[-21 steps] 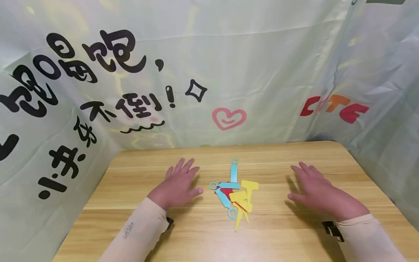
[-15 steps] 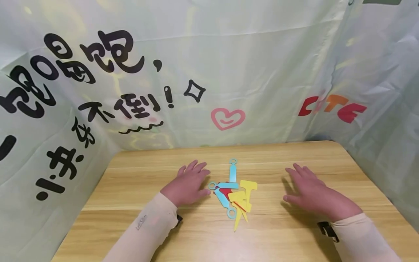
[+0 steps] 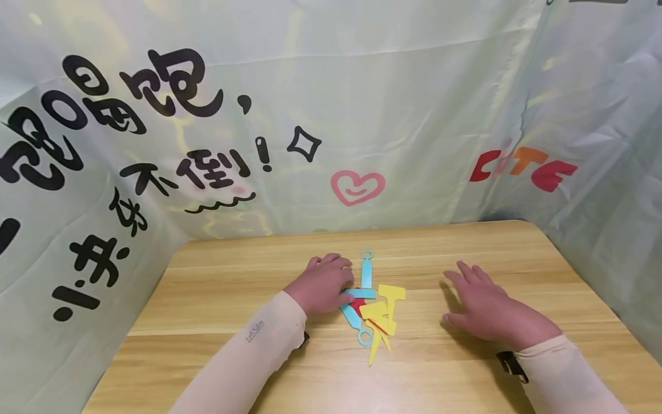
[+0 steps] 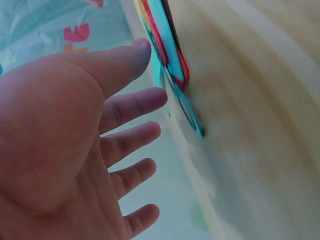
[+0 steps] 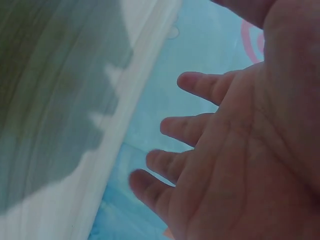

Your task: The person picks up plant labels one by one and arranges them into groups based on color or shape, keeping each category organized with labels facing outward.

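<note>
Table, wood-grained (image 3: 439, 376), bearing, out from the middle of its far edge, a loose pile of flat tags: three blue tags (image 3: 366, 275), each narrow, one with its ring toward the far edge, one crosswise, one slanting nearward; several yellow T-shaped tags (image 3: 391, 292) on the right-edge side; red piece (image 3: 357, 307), partly covered. Left hand (image 3: 323, 284), wide, thumb and fingers apart, at the pile's left-edge side and hiding one end of the crosswise tag, contact not certain. Right hand (image 3: 488, 310), wide, fingers extended, between pile and right edge, its shadow cast on the wood.
</note>
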A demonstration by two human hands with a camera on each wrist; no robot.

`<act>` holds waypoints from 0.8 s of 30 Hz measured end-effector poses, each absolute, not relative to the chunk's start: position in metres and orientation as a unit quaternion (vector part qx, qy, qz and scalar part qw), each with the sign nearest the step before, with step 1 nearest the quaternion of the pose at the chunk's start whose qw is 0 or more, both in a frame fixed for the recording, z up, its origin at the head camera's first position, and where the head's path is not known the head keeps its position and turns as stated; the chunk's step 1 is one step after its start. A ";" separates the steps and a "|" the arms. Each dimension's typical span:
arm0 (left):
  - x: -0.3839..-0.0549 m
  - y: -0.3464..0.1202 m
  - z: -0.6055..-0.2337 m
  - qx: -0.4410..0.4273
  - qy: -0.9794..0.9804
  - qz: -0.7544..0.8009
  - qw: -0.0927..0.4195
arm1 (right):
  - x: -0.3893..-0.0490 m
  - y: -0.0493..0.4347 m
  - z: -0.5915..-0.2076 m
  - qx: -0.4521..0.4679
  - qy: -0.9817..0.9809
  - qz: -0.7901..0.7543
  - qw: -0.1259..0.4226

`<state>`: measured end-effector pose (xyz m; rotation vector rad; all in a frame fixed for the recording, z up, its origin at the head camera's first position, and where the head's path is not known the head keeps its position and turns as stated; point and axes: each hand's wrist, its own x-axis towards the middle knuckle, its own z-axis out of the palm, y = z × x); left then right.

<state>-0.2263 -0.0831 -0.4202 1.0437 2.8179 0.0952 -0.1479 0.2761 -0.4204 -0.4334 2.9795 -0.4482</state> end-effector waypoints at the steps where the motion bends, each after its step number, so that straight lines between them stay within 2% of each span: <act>1: -0.227 -0.080 -0.421 0.348 0.935 0.029 0.067 | -0.147 0.276 -0.421 -0.143 0.978 -0.146 0.051; 17: -0.225 -0.060 -0.421 0.367 0.929 0.000 0.041 | -0.145 0.274 -0.422 -0.137 0.976 -0.147 0.084; 24: -0.224 -0.061 -0.424 0.409 0.909 -0.082 -0.010 | -0.146 0.274 -0.424 -0.140 0.976 -0.144 0.084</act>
